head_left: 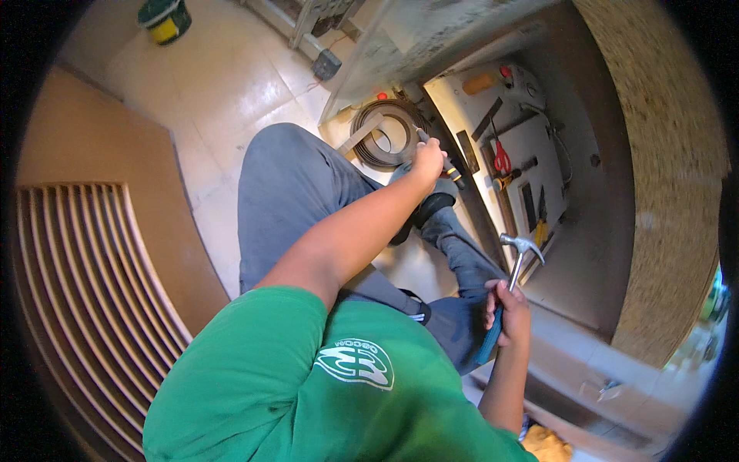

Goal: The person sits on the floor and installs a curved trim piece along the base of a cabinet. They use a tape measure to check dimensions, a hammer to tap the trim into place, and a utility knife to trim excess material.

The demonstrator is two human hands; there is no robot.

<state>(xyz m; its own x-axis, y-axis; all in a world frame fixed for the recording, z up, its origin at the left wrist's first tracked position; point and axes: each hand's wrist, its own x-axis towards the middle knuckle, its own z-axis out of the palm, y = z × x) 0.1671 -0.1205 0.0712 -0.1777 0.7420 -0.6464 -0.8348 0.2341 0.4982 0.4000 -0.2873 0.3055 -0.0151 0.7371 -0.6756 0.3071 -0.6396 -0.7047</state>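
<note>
My left hand (429,160) reaches forward over my lower leg, its fingers closed round a slim black tool with yellow bands (456,175). It looks like a screwdriver or chisel; its tip is too small to make out. Lower down and to the right, my right hand (511,311) grips a claw hammer (522,245) by its teal handle, with the metal head pointing up and away from me. Just beyond the left hand lies a coil of dark flat strip (368,148), a loose pale end crossing it.
Right of the coil, a pale board (548,165) holds red-handled scissors (502,157) and several hand tools. A wood-chip panel edge (670,169) rises at the right. Slatted brown panel (92,285) lies at the left. A dark green bucket (165,21) stands on the tiled floor at the far left.
</note>
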